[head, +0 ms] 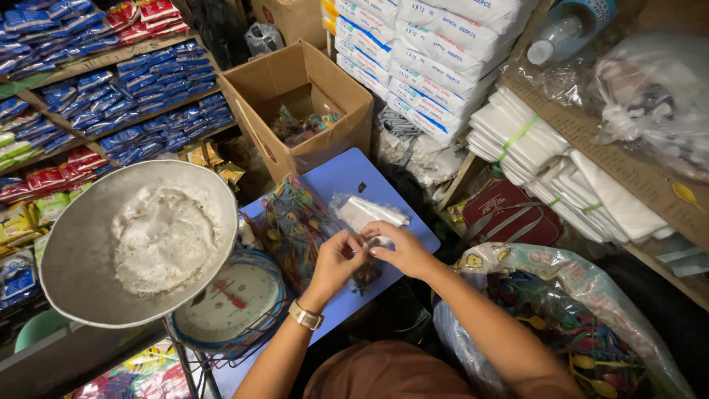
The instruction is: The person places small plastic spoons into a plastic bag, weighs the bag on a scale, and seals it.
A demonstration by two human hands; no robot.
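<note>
left hand [336,260] fingers pinched on small clear plastic bag [367,212] | right hand [400,250] fingers gripping same bag | blue tabletop [347,174] beneath fingers | weighing scale [230,299] left of fingers

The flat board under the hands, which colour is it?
The flat board is light blue, seen best in the head view.

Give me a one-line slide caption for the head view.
Both hands, left hand and right hand, pinch a small clear plastic bag over a blue board beside a dial scale.

Wooden shelves [111,111] of blue packets, stacked white sacks [436,52], a blue table [347,174], dim light.
</note>
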